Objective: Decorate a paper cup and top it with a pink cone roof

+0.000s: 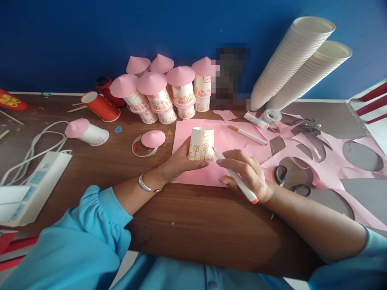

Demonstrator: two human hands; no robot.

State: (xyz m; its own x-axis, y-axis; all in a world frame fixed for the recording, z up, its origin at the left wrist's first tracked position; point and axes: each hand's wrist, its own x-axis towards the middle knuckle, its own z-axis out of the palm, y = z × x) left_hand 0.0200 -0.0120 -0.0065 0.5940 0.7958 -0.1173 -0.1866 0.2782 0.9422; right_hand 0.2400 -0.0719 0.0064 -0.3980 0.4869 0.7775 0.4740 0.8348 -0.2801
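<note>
My left hand is wrapped round a white paper cup, held upside down over the pink paper sheet. Flowers and grass in red and ochre lines cover the cup's lower part, with a window-like grid near its top. In my right hand is a white marker with an orange-red end. Its tip is close to the cup's right side; I cannot tell whether it touches. Another marker, with an orange-brown cap, lies on the pink sheet.
Behind stand several decorated cups with pink cone roofs. Tall stacks of paper cups lean at the back right. Pink cut-out scraps, scissors, clear tape and a glue stick lie right. A power strip sits left.
</note>
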